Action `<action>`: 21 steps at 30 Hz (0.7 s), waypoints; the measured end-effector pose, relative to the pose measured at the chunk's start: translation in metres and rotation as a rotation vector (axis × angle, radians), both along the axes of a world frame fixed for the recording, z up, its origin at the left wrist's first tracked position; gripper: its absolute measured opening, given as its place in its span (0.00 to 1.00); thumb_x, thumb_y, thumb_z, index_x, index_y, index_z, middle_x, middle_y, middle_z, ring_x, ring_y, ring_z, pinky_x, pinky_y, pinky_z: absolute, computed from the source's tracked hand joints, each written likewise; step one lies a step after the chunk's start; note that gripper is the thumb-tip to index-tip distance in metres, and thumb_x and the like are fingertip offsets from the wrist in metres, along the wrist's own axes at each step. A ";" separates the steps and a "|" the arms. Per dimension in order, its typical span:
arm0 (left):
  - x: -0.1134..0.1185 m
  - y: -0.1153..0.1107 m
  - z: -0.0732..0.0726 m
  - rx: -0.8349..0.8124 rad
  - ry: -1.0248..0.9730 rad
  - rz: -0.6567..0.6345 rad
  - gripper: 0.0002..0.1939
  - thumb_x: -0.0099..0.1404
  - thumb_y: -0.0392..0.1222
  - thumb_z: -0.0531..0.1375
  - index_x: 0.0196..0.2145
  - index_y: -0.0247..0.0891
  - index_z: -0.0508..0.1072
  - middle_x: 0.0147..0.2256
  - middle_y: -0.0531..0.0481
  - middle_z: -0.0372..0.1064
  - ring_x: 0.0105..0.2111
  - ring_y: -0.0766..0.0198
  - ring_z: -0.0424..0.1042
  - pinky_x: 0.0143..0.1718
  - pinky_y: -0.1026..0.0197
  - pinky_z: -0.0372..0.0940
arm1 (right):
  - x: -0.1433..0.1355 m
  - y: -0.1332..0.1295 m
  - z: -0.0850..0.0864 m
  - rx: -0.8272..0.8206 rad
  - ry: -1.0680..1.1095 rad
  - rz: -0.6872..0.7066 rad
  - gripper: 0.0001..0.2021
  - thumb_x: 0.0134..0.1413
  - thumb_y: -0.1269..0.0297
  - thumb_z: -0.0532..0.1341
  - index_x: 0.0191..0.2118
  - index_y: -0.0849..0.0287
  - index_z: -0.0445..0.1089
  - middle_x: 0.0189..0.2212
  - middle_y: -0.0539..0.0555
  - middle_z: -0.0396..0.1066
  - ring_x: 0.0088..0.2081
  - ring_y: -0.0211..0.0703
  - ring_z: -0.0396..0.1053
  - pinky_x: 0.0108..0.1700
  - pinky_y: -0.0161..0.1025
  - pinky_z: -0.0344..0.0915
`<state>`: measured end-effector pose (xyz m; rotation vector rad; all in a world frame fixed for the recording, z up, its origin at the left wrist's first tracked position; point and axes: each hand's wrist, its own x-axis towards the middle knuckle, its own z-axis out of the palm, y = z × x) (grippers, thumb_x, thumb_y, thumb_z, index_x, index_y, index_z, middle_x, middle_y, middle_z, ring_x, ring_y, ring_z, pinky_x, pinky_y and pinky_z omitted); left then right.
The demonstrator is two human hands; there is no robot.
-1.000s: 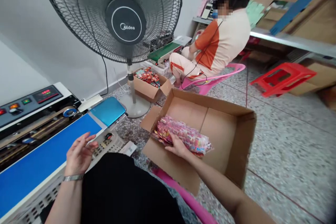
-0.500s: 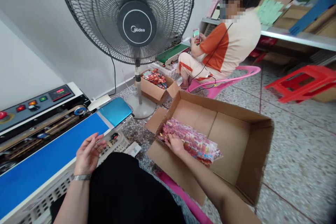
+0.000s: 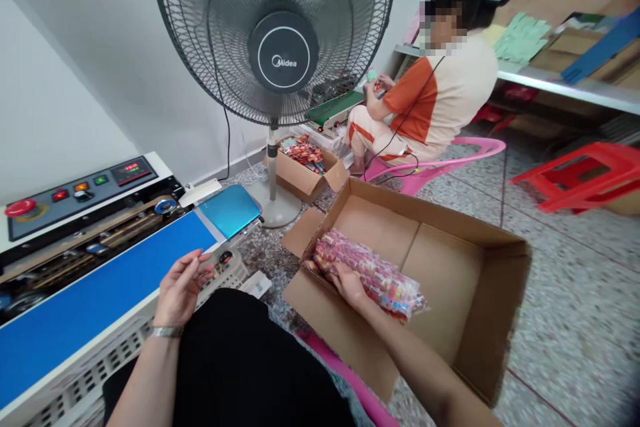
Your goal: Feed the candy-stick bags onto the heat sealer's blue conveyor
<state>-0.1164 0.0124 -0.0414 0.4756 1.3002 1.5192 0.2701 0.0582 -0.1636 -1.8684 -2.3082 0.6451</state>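
My left hand (image 3: 183, 287) is held over the near edge of a blue conveyor belt (image 3: 125, 287). Its fingers are loosely bent and apart, with nothing in them. My right hand (image 3: 349, 282) reaches into a cardboard box (image 3: 445, 280) and rests against a row of pink, clear-wrapped packets (image 3: 380, 270). Its fingers look stretched along the packets, though their tips are partly hidden. The packets lie overlapping along the box's near left side.
A large standing fan (image 3: 283, 53) rises behind the belt's end. Beyond it, a small box of red packets (image 3: 303, 152) sits near a seated co-worker (image 3: 450, 93). A red stool (image 3: 580, 177) stands at right. The belt machine's control panel (image 3: 85, 193) is at left.
The view has shifted, so the scene sits slightly further right and lower. My right hand stays at the packets; my left hand keeps its pose. The co-worker's hands have lowered slightly.
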 end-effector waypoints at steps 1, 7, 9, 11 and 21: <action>0.001 0.000 0.000 0.000 0.001 -0.007 0.17 0.49 0.42 0.65 0.38 0.38 0.71 0.35 0.50 0.73 0.30 0.64 0.73 0.31 0.62 0.68 | 0.004 -0.002 0.001 0.012 0.010 -0.009 0.13 0.57 0.69 0.51 0.47 0.61 0.62 0.45 0.60 0.68 0.47 0.45 0.66 0.48 0.39 0.60; 0.006 0.001 -0.007 -0.018 -0.007 -0.056 0.18 0.48 0.42 0.66 0.38 0.38 0.71 0.36 0.50 0.72 0.31 0.63 0.73 0.32 0.62 0.68 | 0.014 -0.005 0.004 0.074 0.110 -0.037 0.15 0.58 0.68 0.48 0.49 0.60 0.62 0.45 0.59 0.68 0.47 0.46 0.66 0.50 0.42 0.61; 0.007 0.001 -0.009 -0.026 0.000 -0.071 0.18 0.48 0.42 0.66 0.39 0.38 0.71 0.37 0.49 0.72 0.31 0.63 0.73 0.32 0.61 0.68 | 0.014 -0.003 0.004 0.072 0.116 -0.035 0.15 0.58 0.67 0.48 0.49 0.61 0.62 0.46 0.59 0.68 0.47 0.46 0.66 0.50 0.41 0.60; 0.008 0.001 -0.011 -0.031 0.008 -0.083 0.19 0.48 0.43 0.66 0.39 0.38 0.70 0.37 0.48 0.72 0.31 0.62 0.73 0.32 0.61 0.68 | 0.014 -0.001 0.004 0.065 0.120 -0.033 0.15 0.58 0.67 0.49 0.49 0.63 0.62 0.45 0.60 0.68 0.47 0.46 0.66 0.50 0.41 0.60; 0.012 0.001 -0.014 -0.045 0.018 -0.136 0.19 0.48 0.43 0.66 0.39 0.38 0.69 0.38 0.47 0.73 0.32 0.63 0.73 0.34 0.61 0.68 | 0.018 -0.003 0.013 0.069 0.095 -0.066 0.11 0.55 0.65 0.51 0.44 0.59 0.64 0.39 0.59 0.71 0.41 0.49 0.69 0.43 0.42 0.63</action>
